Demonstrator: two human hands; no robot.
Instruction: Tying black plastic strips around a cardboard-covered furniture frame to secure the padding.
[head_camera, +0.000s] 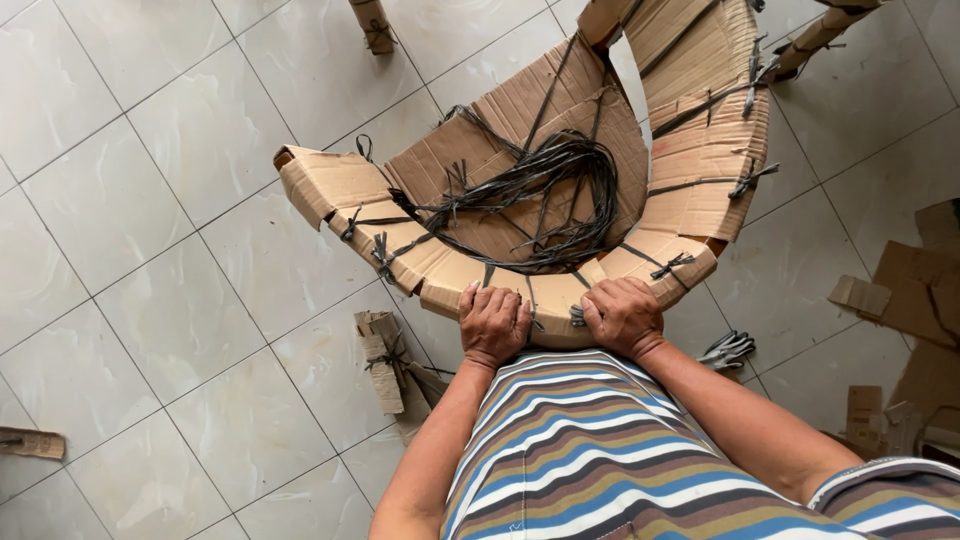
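Corrugated cardboard frame (520, 190) (curved, strap-tied), left hand (494, 325), right hand (624, 317) both gripping its rim

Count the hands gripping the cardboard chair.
2. The left hand and the right hand sit side by side on the near rim of the cardboard chair, fingers curled over its edge. No other hands show.

Illumination is bright, diffuse and even. The glossy floor tiles (180, 320) carry soft pale sheen, strongest toward the upper left, without hard glare. Shadows are faint and short, lying just under the cardboard chair frame (520, 200). Focus is sharp throughout. Tile joints bow slightly near the frame edges, indicating wide-angle distortion.
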